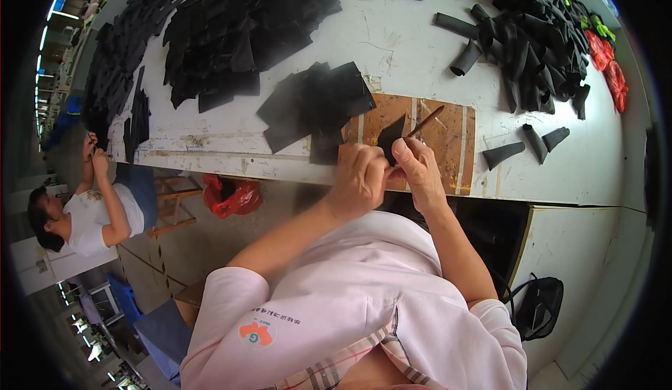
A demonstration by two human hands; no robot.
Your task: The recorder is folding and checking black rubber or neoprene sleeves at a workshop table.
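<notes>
My two hands meet over a brown board at the table's near edge. My left hand (361, 180) is closed, with its fingers curled at the lower edge of a small black fabric piece (390, 138). My right hand (421, 173) is closed beside it, thumb up, around a thin brown stick (428, 120) that points away to the upper right. The black piece stands up between the hands; its lower part is hidden by the fingers. Just left of the board lies a loose stack of flat black pieces (315, 106).
A big heap of flat black pieces (245, 33) covers the far left. Rolled black tubes (518, 47) pile at the far right, several lying nearer. The brown board (455, 138) lies under my hands. At left, a co-worker (105, 208) handles black strips; a red bag (232, 194) hangs below the table.
</notes>
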